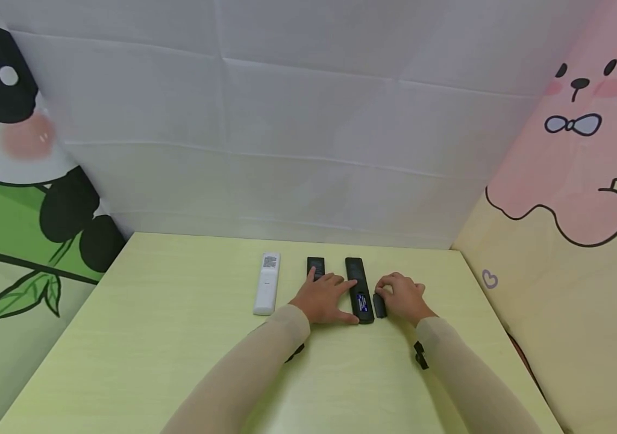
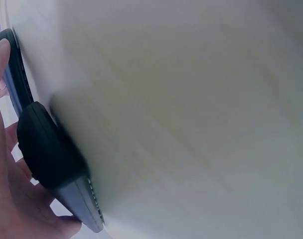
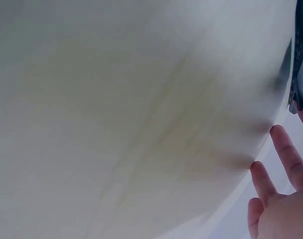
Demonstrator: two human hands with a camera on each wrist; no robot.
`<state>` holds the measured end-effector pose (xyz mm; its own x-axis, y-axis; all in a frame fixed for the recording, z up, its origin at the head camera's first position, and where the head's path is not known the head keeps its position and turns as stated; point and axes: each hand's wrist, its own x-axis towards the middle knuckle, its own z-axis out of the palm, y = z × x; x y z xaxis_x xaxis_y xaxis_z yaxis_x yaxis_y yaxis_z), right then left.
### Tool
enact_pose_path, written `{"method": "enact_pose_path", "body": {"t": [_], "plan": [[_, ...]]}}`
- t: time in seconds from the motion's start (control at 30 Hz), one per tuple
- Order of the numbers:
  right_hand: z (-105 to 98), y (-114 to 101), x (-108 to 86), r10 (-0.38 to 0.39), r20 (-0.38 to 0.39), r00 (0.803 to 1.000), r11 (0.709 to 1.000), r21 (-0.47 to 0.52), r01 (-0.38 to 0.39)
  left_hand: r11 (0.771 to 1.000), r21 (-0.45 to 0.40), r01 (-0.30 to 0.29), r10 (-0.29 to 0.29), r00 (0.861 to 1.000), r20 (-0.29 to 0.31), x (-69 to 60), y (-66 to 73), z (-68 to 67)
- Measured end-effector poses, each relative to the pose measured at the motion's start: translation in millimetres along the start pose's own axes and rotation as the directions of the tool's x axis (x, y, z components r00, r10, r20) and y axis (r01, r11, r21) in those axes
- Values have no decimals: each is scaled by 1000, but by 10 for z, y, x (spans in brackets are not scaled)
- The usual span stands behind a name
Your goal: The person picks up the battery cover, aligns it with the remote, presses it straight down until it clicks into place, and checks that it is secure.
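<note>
While the white remote's [image 1: 266, 292] label [image 1: 270, 262] is illegible, the left hand [image 1: 323, 299] spreads across black remotes [image 1: 361, 281], right hand [image 1: 406, 299] pinching a cover [image 1: 379, 307].

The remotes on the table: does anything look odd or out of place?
Yes: the rightmost remote has its battery compartment exposed. A dark piece, perhaps the cover, is beside it, touched by the right hand.

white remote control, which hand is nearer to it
Left. The left hand is right of the white remote control; the right hand is farther right, beyond the black remote control with exposed batteries.
</note>
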<state>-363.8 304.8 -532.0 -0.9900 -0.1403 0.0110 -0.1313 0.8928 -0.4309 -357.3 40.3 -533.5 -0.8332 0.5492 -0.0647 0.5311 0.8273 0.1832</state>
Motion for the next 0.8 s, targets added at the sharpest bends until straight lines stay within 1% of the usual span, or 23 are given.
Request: {"method": "enact_pose_path", "body": {"t": [0.23, 0.47, 0.8], "plan": [[-19, -16, 37, 12, 1, 1000, 1000, 19, -12, 1000, 8, 0, 0, 1000, 3, 19, -12, -5], [-37, -27, 36, 18, 6, 1000, 998, 60, -19, 1000, 7, 0, 0, 1000, 10, -5, -3, -37], [-55, -14, 45, 21, 8, 1000, 998, 60, -21, 1000, -2, 1, -1, 1000, 11, -31, 23, -59]]}}
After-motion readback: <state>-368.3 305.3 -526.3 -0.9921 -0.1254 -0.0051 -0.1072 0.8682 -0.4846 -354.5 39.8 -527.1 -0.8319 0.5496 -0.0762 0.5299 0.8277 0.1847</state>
